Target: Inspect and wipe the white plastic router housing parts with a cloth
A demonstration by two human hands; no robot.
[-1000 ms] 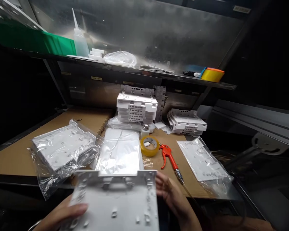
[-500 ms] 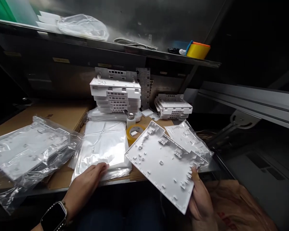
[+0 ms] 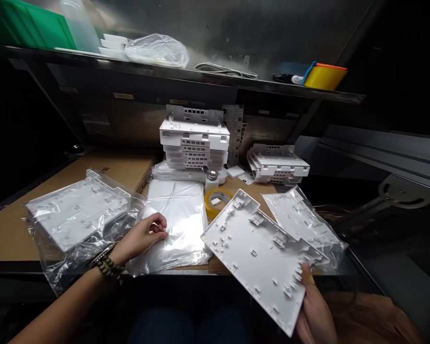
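A: Right hand [image 3: 315, 306], what does it have?

B: 1 white panel [image 3: 254, 258], taken by its right edge. Thumb lies over the studded face; the other fingers go behind, mostly hidden. Grip is firm around the edge, no gap seen.

A: Where does the panel lie from there?

B: Nearly all of it is up and to the left of the grip, tilted, studded face toward the camera. Far left corner reaches the right side of the clear bag stack [image 3: 186, 215] in view; can't tell if they touch. It hides part of the tape roll [image 3: 209, 210].

A: Left hand [image 3: 143, 236]?

B: Over the bag stack, near its left side. Fingers curled, thumb close to the index finger, small space between. Can't tell whether that grip has any film.

A: Around them?

B: 2 bagged panels on the bench [image 3: 252, 190]: the left bagged panel [image 3: 79, 210] just beside the left wrist, the right bagged panel [image 3: 297, 215] partly behind the held one. Taller white stack [image 3: 195, 138] behind the bags.
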